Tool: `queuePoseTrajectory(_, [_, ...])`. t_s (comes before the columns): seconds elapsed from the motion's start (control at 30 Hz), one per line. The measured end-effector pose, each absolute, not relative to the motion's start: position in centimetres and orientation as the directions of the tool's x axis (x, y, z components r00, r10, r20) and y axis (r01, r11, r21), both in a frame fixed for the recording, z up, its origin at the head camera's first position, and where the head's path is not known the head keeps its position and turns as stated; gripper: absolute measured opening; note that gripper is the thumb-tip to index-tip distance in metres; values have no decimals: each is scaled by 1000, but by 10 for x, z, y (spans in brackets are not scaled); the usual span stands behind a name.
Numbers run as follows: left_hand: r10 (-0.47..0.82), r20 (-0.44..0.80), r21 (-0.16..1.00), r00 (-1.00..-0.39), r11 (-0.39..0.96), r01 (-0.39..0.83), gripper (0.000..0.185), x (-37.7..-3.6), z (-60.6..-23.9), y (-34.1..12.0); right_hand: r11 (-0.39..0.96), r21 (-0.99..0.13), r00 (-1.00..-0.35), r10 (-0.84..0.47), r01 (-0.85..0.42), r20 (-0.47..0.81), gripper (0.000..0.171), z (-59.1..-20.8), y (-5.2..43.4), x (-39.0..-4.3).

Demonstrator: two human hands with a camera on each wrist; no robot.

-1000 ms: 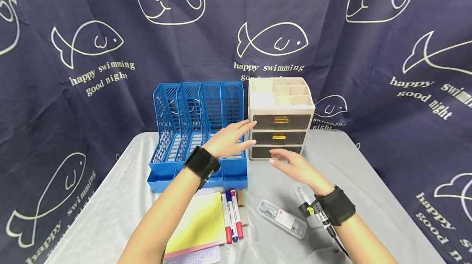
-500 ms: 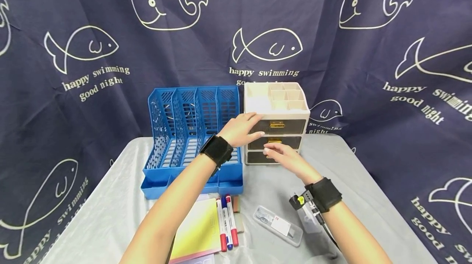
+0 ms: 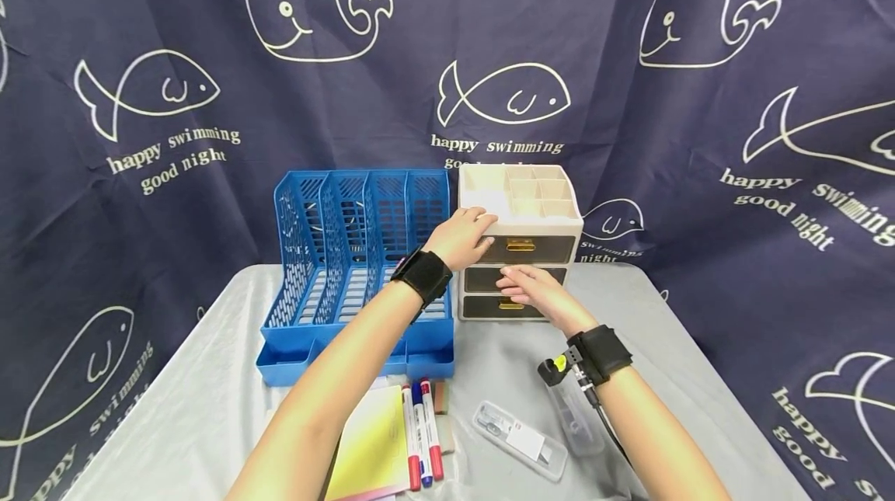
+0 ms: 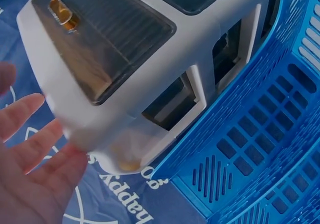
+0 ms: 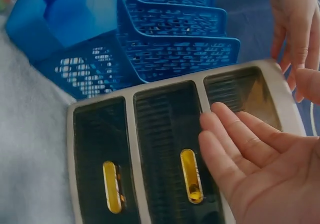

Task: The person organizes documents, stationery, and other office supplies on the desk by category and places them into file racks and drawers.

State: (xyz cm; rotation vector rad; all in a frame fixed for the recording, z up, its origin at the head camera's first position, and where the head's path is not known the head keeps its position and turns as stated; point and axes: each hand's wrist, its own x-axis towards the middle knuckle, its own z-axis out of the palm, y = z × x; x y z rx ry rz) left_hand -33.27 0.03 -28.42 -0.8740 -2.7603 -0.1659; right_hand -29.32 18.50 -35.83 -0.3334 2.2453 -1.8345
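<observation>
Dark blue curtain (image 3: 391, 101) fills the background, printed with white whales, fish and the words "happy swimming good night". In front of it stands a counter (image 3: 629, 307) under a pale grey cloth. The blue plastic file rack (image 3: 290, 342), with four upright slots and a low trough along its front, stands at the back of the counter. Just beside it, on the right, is a cream drawer box (image 3: 548, 251): three dark-fronted drawers, all closed, below a top divided into small compartments.

Nearer the person lies a yellow notepad (image 3: 374, 439), partly hidden by the left forearm. The left hand (image 3: 457, 239) has its fingers spread and touches the upper left front corner of the drawer box. The right hand (image 3: 541, 293) is in front of the middle drawer, fingers close together and slightly bent; whether they touch the drawer, I cannot tell. A clear case (image 3: 519, 439) lies at an angle on the counter, near another clear container (image 3: 579, 419) partly behind the right wrist. Each wrist wears a black band (image 3: 423, 276). Three markers (image 3: 421, 435), red and blue, lie side by side against the notepad. Smallest are the gold handles (image 3: 520, 245) on the drawers.
</observation>
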Motion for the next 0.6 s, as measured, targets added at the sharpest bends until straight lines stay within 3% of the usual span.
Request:
queuePoseTrajectory(0.37, [519, 437, 16, -735, 812, 583, 27, -346, -287, 5, -52, -994, -957, -279, 101, -83, 59, -367, 184, -314])
queuePoseTrajectory(0.6, [516, 460, 2, -723, 813, 582, 23, -353, -283, 7, -242, -959, -957, -279, 146, -76, 59, -368, 183, -325])
